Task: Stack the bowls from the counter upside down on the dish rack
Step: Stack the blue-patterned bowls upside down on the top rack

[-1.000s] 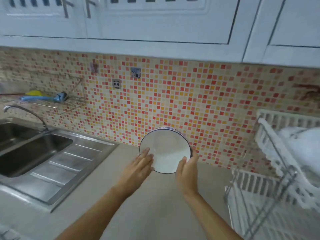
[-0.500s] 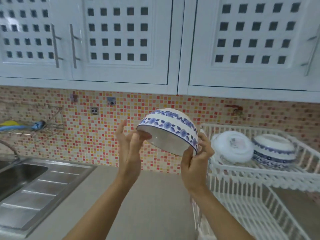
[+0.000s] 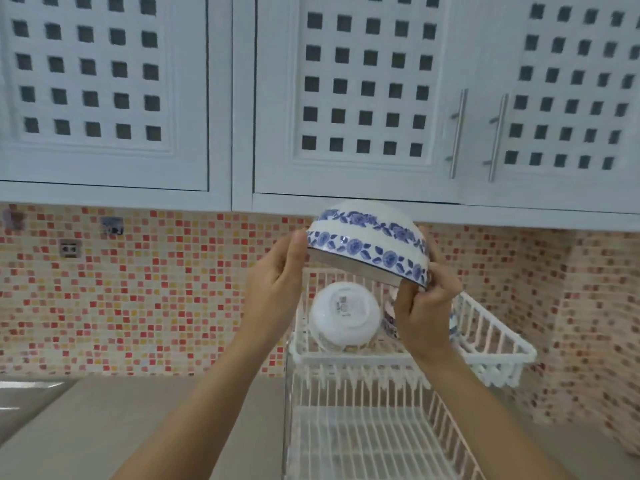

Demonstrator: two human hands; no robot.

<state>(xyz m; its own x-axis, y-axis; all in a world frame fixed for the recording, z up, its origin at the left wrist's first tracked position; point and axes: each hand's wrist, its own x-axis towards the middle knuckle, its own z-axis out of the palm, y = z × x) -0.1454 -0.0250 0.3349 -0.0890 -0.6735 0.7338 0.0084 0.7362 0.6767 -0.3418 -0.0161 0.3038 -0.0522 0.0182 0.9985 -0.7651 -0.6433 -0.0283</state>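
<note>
I hold a white bowl with blue flower bands point(image 3: 369, 242) upside down and slightly tilted, high above the dish rack's upper tier point(image 3: 491, 337). My left hand point(image 3: 280, 282) presses its left rim, and my right hand point(image 3: 424, 311) grips the lower right rim. On the upper tier below sits an upside-down white bowl point(image 3: 344, 315). Another blue-patterned bowl point(image 3: 389, 317) beside it is mostly hidden behind my right hand.
The white wire rack has a lower tier point(image 3: 374, 441) in front of me. White cabinets with metal handles point(image 3: 457, 133) hang close above the rack. A grey counter point(image 3: 114, 417) runs to the left, with a mosaic tile wall point(image 3: 138, 292) behind.
The bowl went from facing me near the counter to upside down, then rose and moved right over the rack. My view swung up and right, so the sink left the frame.
</note>
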